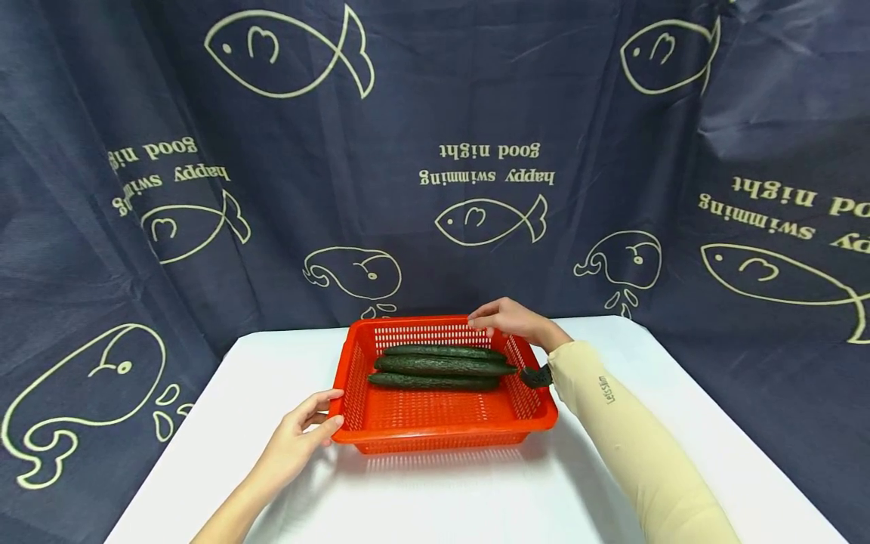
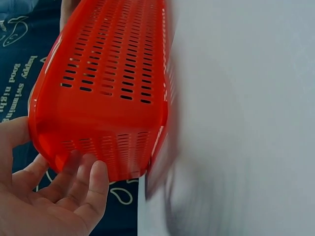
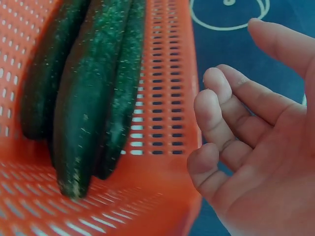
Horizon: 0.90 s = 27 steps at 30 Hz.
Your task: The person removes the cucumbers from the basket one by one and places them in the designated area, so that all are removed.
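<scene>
A red plastic basket (image 1: pixel 435 437) with slotted walls sits on the white table. Several long dark green cucumbers (image 1: pixel 445 366) lie side by side in it, toward its far wall; their bumpy skin shows close up in the right wrist view. At the basket's left end is my left hand (image 1: pixel 295 438), thumb and index fingertips right at the rim, the other fingers loosely bent beside the outer end wall. My right hand (image 1: pixel 513 319) hovers at the far rim, toward the right. In the right wrist view its fingertips (image 3: pixel 206 105) are beside the rim and the thumb is spread away.
The white table (image 1: pixel 421 506) extends in front of the basket and to both sides. Right behind it hangs a dark blue curtain (image 1: pixel 408 219) printed with fish, whales and lettering. A beige sleeve (image 1: pixel 632 446) covers my right forearm, with a black band (image 1: pixel 537 376) at the wrist.
</scene>
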Motion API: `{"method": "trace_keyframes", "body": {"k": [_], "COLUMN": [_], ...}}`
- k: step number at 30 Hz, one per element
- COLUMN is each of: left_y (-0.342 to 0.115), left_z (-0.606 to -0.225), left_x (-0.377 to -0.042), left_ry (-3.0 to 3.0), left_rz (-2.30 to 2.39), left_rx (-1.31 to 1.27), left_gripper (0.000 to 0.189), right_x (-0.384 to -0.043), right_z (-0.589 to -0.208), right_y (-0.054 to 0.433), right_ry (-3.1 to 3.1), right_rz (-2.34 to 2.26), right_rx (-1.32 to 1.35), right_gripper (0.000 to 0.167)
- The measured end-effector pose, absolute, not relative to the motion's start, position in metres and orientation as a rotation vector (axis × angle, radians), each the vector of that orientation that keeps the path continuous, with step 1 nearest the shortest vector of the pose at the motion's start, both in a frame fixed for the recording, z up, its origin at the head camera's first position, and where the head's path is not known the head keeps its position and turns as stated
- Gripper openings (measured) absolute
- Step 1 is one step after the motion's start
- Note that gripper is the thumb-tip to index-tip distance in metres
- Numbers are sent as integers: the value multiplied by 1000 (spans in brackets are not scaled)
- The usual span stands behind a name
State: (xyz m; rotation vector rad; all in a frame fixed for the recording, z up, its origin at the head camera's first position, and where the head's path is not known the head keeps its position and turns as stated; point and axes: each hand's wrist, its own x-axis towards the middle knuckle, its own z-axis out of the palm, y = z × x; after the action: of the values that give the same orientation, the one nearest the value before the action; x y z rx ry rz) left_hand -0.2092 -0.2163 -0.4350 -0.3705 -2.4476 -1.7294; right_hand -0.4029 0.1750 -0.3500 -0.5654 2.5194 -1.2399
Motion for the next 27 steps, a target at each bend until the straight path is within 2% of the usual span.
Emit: {"method": "trace_keyframes", "body": {"k": [10, 18, 27], "left_y": [-219, -218, -215], "left_z": [-434, -435, -436], "left_x": [-208, -208, -206], "left_ry": [-2452, -2452, -2437], "left_rz": [-1724, -1702, -1697], "left_rx": [-381, -365, -361], "left_gripper": [45, 43, 42], "right_x": [-411, -417, -423], "right_z": [-369, -376, -390], "right_y": [158, 151, 149], "right_ry": [2438, 2442, 2521], "right_rz": [-1228, -1195, -1115], "right_rx": [-501, -545, -589], "right_gripper": [48, 46, 33]}}
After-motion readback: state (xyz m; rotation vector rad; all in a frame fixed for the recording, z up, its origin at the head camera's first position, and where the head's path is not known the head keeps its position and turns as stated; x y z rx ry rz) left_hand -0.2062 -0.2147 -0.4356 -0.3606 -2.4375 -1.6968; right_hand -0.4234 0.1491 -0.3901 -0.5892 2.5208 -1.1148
